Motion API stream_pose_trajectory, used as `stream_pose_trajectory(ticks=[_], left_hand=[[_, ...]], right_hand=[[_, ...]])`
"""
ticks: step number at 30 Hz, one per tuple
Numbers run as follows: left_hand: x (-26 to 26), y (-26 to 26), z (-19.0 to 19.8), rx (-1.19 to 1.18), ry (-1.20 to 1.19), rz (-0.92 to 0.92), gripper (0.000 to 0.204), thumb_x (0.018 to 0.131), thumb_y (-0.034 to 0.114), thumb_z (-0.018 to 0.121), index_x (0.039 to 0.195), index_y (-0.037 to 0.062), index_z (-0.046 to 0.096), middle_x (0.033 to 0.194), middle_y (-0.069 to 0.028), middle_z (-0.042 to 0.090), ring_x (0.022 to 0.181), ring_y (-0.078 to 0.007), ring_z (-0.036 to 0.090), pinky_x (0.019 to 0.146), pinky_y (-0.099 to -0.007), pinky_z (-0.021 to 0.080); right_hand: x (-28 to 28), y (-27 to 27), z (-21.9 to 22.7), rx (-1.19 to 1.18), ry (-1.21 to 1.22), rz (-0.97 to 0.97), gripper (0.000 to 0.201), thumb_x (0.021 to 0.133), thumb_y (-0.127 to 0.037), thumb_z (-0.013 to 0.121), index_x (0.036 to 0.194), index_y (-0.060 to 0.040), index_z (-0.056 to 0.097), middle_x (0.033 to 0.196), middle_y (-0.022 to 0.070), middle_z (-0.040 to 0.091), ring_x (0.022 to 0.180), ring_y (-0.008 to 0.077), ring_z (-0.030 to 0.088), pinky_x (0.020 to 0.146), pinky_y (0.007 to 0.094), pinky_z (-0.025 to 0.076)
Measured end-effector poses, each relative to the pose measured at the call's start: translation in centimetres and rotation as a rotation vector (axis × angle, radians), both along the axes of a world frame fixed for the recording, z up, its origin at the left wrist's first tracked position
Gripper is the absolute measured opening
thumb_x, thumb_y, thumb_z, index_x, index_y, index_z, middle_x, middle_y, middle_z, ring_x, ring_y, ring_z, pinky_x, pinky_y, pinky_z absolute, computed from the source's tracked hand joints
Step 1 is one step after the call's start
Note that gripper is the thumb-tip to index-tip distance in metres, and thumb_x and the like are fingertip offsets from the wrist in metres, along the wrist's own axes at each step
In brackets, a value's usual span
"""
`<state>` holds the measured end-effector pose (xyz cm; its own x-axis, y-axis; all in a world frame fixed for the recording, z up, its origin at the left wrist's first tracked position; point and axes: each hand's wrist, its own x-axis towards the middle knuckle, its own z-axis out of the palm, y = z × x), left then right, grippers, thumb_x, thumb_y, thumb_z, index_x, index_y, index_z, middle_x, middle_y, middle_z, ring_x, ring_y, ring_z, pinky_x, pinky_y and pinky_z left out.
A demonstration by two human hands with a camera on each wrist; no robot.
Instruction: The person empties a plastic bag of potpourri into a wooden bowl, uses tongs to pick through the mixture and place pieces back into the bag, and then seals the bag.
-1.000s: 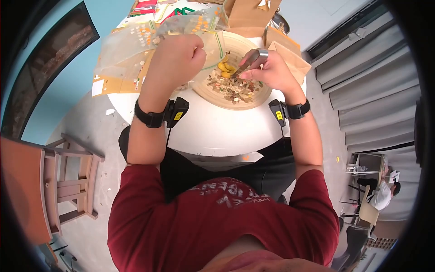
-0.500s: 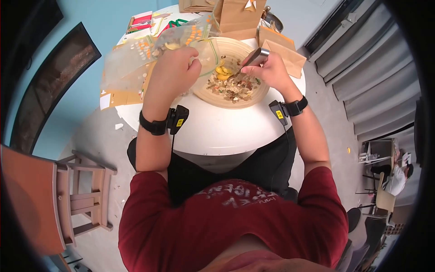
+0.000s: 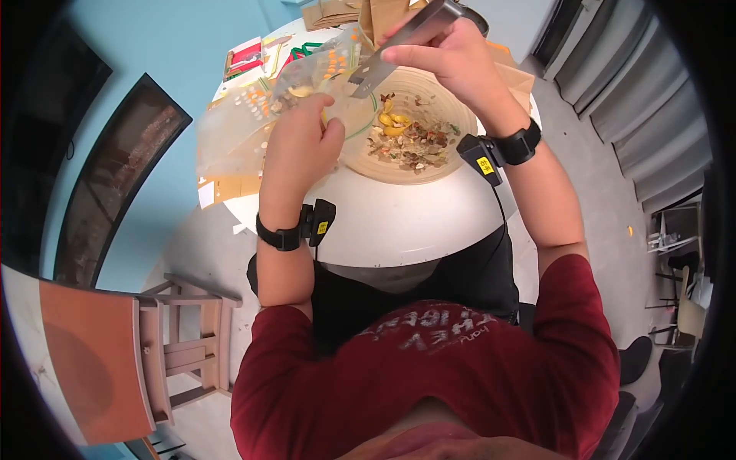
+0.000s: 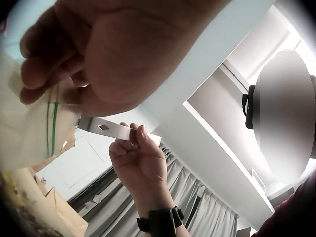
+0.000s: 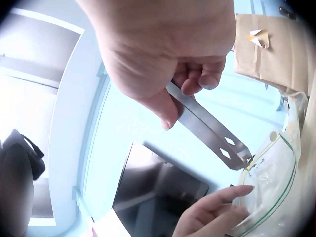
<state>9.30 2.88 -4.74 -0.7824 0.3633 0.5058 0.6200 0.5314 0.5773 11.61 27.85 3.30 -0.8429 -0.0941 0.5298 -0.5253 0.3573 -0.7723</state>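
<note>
My right hand (image 3: 471, 69) grips metal tongs (image 5: 210, 129) with diamond cut-outs, raised above the round wooden bowl (image 3: 368, 170). Small dark bits are pinched at the tips, which meet the mouth of a clear zip bag (image 5: 271, 190) with a green seal line. My left hand (image 3: 300, 146) pinches that bag's edge between thumb and fingers; in the left wrist view the bag hangs from the fingers (image 4: 42, 74). Dried, leafy mixed flakes (image 3: 418, 147) lie in the bowl, with curved yellow pieces (image 3: 392, 126) among them at the left.
Orange and white dots mark a clear plastic bag (image 3: 249, 100) left of the bowl. Brown paper bags (image 3: 517, 80) stand at the back and right. A red-and-white card item (image 3: 245, 57) lies at the back left of the white table (image 3: 406, 222). A wooden chair (image 3: 192, 345) is beyond the table, left.
My right hand has lifted the tongs out of the bowl and carried them up and leftward to the bag's mouth. The left hand keeps its hold on the bag.
</note>
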Motion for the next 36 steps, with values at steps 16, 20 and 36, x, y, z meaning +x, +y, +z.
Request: stream_pose_trajectory(ticks=[16,20,36], left_hand=[[0.0,-0.8,0.8,0.114,-0.055,0.089,0.025,0.085,0.007,0.062,0.106,-0.0022,0.072,0.061,-0.0133,0.061,0.053,-0.0280,0.060,0.056,-0.0389,0.049],[0.0,-0.6,0.4,0.099,-0.040,0.086,0.024,0.085,0.006,0.062,0.106,-0.0016,0.072,0.060,-0.0136,0.061,0.052,-0.0279,0.059,0.056,-0.0389,0.048],[-0.6,-0.2,-0.4,0.074,-0.037,0.066,0.028,0.087,0.010,0.062,0.109,-0.0027,0.073,0.068,-0.0167,0.065,0.060,-0.0287,0.064,0.062,-0.0391,0.051]], right_hand=[[-1.2,5.1,-7.5,0.171,-0.180,-0.013,0.018,0.082,-0.009,0.086,0.093,-0.0017,0.075,0.083,0.0006,0.072,0.073,0.0075,0.062,0.068,0.0262,0.049],[-1.4,4.5,-7.6,0.193,-0.291,-0.002,0.010,0.084,-0.007,0.085,0.087,-0.0020,0.077,0.096,0.0004,0.073,0.080,0.0089,0.062,0.071,0.0267,0.049],[-1.6,3.5,-3.4,-0.165,0.044,0.026,0.022,0.088,-0.007,0.081,0.108,0.0010,0.074,0.106,0.0107,0.078,0.095,0.0124,0.069,0.087,0.0294,0.054]])
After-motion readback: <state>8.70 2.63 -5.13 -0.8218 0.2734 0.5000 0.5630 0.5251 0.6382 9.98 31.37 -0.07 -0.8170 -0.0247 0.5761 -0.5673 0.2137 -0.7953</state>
